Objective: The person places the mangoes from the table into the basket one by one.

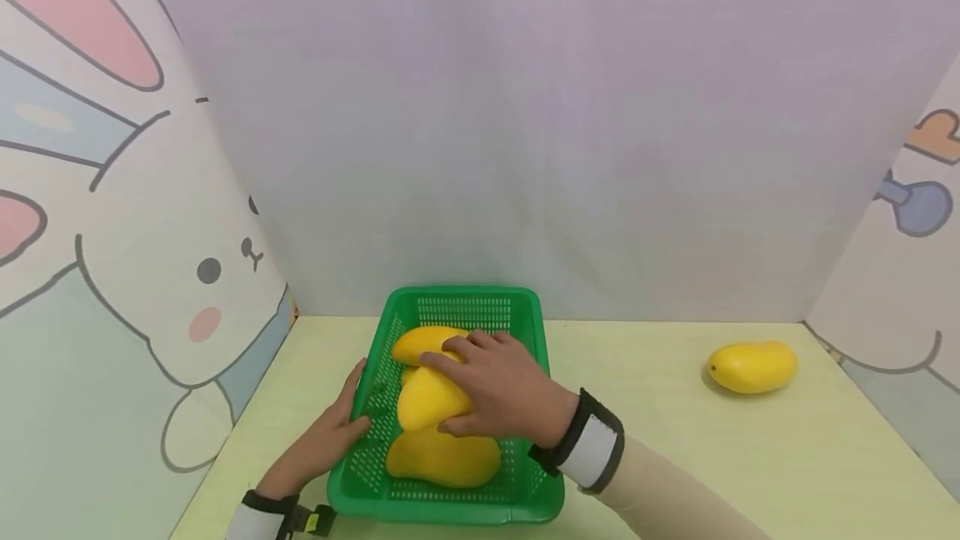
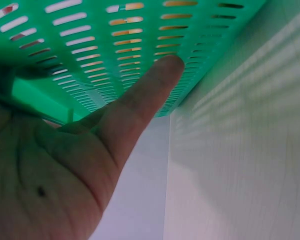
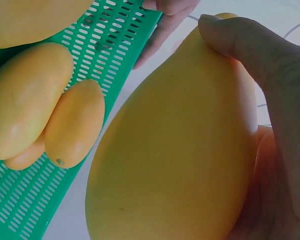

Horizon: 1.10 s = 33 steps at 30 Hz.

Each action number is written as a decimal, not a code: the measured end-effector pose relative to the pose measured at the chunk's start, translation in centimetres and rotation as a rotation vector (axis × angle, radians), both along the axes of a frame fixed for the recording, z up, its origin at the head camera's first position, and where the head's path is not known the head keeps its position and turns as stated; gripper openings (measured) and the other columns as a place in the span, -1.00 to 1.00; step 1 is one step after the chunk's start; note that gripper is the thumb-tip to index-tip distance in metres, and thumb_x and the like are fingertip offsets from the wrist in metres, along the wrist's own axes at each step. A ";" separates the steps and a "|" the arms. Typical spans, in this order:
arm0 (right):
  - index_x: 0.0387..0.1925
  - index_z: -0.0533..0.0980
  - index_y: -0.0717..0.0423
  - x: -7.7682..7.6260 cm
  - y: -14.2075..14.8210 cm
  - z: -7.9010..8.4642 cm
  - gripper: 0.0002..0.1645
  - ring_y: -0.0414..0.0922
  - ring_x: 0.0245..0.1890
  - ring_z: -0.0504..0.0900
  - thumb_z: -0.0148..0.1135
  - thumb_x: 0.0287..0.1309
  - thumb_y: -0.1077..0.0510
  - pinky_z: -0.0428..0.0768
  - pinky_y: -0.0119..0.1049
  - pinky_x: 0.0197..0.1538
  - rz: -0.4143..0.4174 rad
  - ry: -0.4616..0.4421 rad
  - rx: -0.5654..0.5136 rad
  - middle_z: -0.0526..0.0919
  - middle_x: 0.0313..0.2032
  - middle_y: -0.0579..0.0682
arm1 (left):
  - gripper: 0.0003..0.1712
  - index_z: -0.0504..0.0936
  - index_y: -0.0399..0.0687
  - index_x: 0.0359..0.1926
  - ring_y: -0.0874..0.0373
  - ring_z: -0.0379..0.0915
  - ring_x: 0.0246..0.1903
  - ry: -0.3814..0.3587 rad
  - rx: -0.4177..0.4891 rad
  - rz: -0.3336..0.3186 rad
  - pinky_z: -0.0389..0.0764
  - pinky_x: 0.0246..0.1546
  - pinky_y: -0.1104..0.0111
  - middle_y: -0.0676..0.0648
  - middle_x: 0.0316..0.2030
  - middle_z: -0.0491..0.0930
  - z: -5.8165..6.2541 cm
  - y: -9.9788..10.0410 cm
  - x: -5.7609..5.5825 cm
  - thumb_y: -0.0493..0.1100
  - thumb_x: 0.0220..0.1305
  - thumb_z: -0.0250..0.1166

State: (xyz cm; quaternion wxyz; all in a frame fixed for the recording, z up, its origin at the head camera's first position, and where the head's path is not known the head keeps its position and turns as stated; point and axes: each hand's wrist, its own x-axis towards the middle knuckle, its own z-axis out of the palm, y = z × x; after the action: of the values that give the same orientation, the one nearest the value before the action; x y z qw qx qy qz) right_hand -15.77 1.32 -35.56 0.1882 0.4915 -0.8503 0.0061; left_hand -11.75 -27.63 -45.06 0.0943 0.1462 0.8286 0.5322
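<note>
My right hand (image 1: 498, 386) grips a yellow mango (image 1: 431, 400) over the middle of a green plastic basket (image 1: 536, 332). In the right wrist view the thumb lies along the narrow end of this mango (image 3: 175, 140). Beneath it in the basket lie more yellow fruits, among them a large mango (image 1: 442, 458) at the near end and another mango (image 1: 427, 343) toward the back. My left hand (image 1: 322, 444) holds the basket's left side, thumb over the rim and fingers along the outside. A finger (image 2: 145, 100) touches the slotted wall in the left wrist view.
One oblong yellow fruit (image 1: 752, 367) with a dark end spot lies on the pale table (image 1: 637, 407) at the far right. A plain light wall (image 1: 555, 148) stands behind the basket. Side panels with cartoon drawings (image 1: 172, 273) rise at left and right.
</note>
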 end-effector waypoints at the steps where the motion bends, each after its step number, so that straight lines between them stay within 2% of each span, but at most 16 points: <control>1: 0.35 0.16 -0.27 0.0 -0.1 -0.1 -0.03 -0.08 -0.12 0.41 0.08 -0.07 -0.53 0.46 -0.16 -0.18 -0.001 0.001 0.003 0.47 0.04 -0.09 | -0.05 -0.50 0.20 0.43 -0.08 0.40 -0.05 0.003 -0.002 0.001 0.53 -0.20 0.24 -0.31 0.41 -0.31 0.0 0.0 0.0 -0.31 0.31 -0.04; 5: 0.34 0.18 -0.26 -0.2 -0.6 -0.4 -0.03 -0.09 -0.12 0.41 0.05 -0.07 -0.55 0.48 -0.19 -0.21 -0.003 0.001 0.008 0.47 0.02 -0.10 | -0.06 -0.49 0.17 0.43 -0.09 0.35 0.01 0.010 -0.015 0.007 0.51 -0.17 0.26 -0.30 0.41 -0.32 0.0 0.1 0.1 -0.30 0.31 -0.04; 13: 0.33 0.20 -0.25 -0.3 -1.4 -0.9 -0.04 -0.12 -0.16 0.39 0.04 -0.07 -0.55 0.47 -0.23 -0.29 -0.019 -0.046 0.021 0.47 -0.02 -0.11 | -0.06 -0.47 0.11 0.44 -0.07 0.37 -0.02 0.014 -0.033 0.023 0.51 -0.17 0.26 -0.31 0.41 -0.28 0.0 0.0 0.1 -0.30 0.30 -0.03; 18: 0.32 0.21 -0.24 -0.4 -1.8 -1.5 -0.04 -0.12 -0.21 0.39 0.04 -0.07 -0.56 0.47 -0.24 -0.32 -0.018 -0.056 0.033 0.48 -0.06 -0.11 | -0.08 -0.48 0.13 0.43 -0.10 0.37 0.00 0.007 -0.012 0.013 0.52 -0.17 0.26 -0.32 0.40 -0.28 -0.1 -0.1 0.2 -0.27 0.34 -0.03; 26: 0.29 0.25 -0.25 -0.5 -2.4 -2.2 -0.04 -0.17 -0.33 0.38 0.04 -0.10 -0.58 0.34 -0.36 -0.51 -0.042 -0.082 0.084 0.46 -0.13 -0.11 | -0.09 -0.47 0.09 0.44 -0.10 0.31 0.08 0.040 -0.011 -0.005 0.49 -0.10 0.28 -0.31 0.40 -0.24 -0.1 0.0 0.0 -0.24 0.36 -0.02; 33: 0.29 0.25 -0.23 -0.5 -2.9 -2.8 -0.05 -0.18 -0.36 0.38 0.06 -0.09 -0.57 0.33 -0.38 -0.54 -0.055 -0.128 0.112 0.46 -0.14 -0.10 | -0.09 -0.48 0.12 0.43 -0.07 0.36 0.03 0.031 -0.011 -0.003 0.49 -0.11 0.28 -0.35 0.40 -0.21 0.0 -0.1 0.0 -0.24 0.35 -0.02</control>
State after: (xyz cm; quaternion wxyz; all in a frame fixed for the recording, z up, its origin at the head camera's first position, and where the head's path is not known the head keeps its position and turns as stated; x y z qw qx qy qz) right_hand -16.26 -1.53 -38.35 0.1057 0.4763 -0.8728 -0.0153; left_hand -11.74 -27.70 -45.05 0.0831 0.1551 0.8326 0.5252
